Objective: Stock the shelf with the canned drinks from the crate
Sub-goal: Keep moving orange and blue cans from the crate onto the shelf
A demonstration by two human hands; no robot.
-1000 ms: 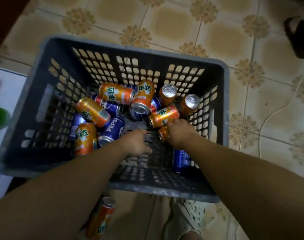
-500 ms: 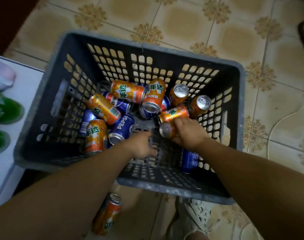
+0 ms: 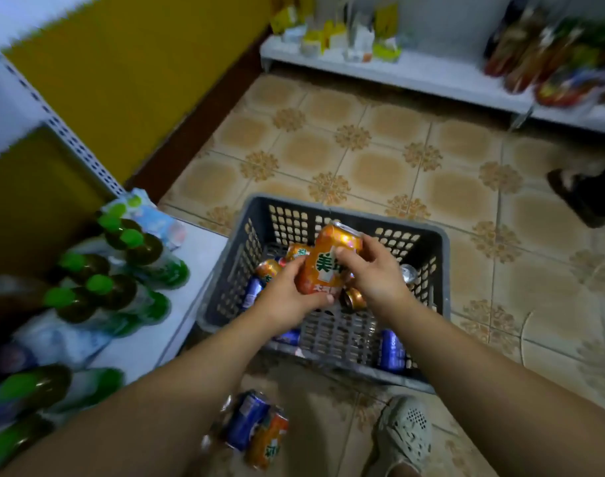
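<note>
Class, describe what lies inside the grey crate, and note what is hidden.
Orange cans and blue cans lie loose inside the crate. The held orange can and the forearms cover the middle, so no full count is possible.

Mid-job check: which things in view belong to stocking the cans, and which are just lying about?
Job: orange can, gripped by left hand and right hand; crate; crate cans; near shelf, the likely target.
Lying about: green-capped bottles; far shelf with packets; shoe; floor cans, possibly strays.
</note>
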